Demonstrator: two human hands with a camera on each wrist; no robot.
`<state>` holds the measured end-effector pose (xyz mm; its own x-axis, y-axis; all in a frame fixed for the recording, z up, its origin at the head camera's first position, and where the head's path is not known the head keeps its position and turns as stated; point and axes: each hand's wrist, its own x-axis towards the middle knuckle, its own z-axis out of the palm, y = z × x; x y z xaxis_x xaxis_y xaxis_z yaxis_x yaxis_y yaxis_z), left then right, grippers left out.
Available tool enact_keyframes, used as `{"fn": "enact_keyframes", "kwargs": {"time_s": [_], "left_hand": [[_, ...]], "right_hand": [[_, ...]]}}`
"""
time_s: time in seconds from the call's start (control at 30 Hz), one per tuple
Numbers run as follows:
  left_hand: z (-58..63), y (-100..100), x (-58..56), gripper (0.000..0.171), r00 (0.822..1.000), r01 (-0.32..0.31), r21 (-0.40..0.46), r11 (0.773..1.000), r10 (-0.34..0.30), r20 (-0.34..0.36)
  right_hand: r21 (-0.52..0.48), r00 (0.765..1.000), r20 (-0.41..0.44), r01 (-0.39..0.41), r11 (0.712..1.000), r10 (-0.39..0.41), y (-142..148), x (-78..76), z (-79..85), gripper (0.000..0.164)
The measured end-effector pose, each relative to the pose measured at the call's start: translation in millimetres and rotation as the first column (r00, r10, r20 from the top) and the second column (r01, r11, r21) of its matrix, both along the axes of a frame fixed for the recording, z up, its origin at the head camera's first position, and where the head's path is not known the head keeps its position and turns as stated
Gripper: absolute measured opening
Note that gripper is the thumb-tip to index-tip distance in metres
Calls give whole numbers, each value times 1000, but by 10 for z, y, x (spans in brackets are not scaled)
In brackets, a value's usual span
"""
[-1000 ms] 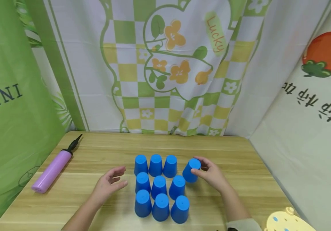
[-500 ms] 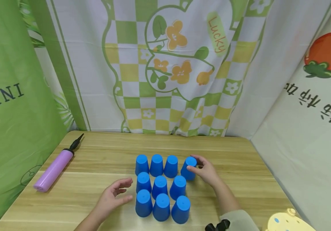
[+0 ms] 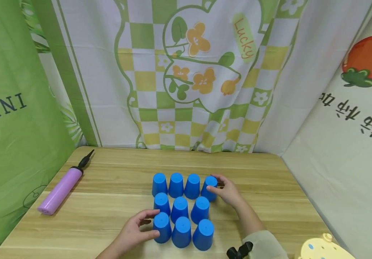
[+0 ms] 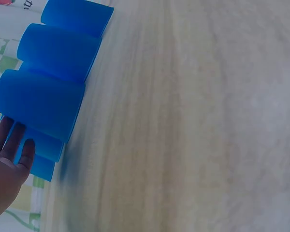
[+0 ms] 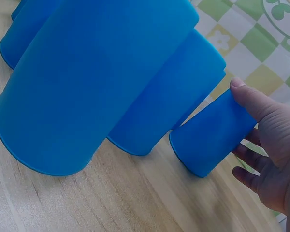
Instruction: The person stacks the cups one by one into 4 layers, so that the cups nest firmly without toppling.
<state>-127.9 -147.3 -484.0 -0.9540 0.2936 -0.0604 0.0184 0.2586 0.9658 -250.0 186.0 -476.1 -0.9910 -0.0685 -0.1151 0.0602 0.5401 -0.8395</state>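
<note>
Blue plastic cups stand upside down in three rows on the wooden table. At the right end of the back row, my right hand (image 3: 229, 192) grips a blue cup (image 5: 215, 133), thumb on its near side and fingers round the far side. My left hand (image 3: 137, 230) is at the front row's left cup (image 3: 161, 228), thumb and index finger spread to either side, fingertips right at its wall. The left wrist view shows that hand's fingers (image 4: 12, 145) fairly straight beside the cups. The middle row's cups (image 3: 180, 208) stand between the two hands.
A purple hand pump (image 3: 61, 190) with a black nozzle lies at the table's left. A yellow spotted object (image 3: 323, 248) sits at the lower right corner. Patterned curtains (image 3: 192, 129) hang behind the wooden table (image 3: 254, 169).
My right hand has brought its cup leftward to the end of the back row, close beside its neighbour. My left hand has moved right and nearer to me, reaching the front-left cup.
</note>
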Motion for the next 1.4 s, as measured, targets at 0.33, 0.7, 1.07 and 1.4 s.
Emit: {"fn": "enact_keyframes", "kwargs": {"time_s": [0.33, 0.7, 1.07, 1.4], "left_hand": [[-67, 66, -2, 61, 998, -45, -6, 999, 45, 45], [-84, 103, 8, 57, 997, -65, 1, 998, 65, 48], [99, 53, 27, 53, 995, -98, -6, 995, 98, -3], [495, -51, -79, 47, 974, -111, 31, 993, 115, -196]], "right_hand": [[-2, 1000, 11, 0, 1000, 0, -3, -17, -15, 57], [9, 1000, -7, -11, 1000, 11, -6, -1, -21, 62], [-36, 997, -70, -42, 998, 40, 75, 151, 43, 62], [-54, 989, -142, -54, 997, 46, 158, 419, 112, 61]]}}
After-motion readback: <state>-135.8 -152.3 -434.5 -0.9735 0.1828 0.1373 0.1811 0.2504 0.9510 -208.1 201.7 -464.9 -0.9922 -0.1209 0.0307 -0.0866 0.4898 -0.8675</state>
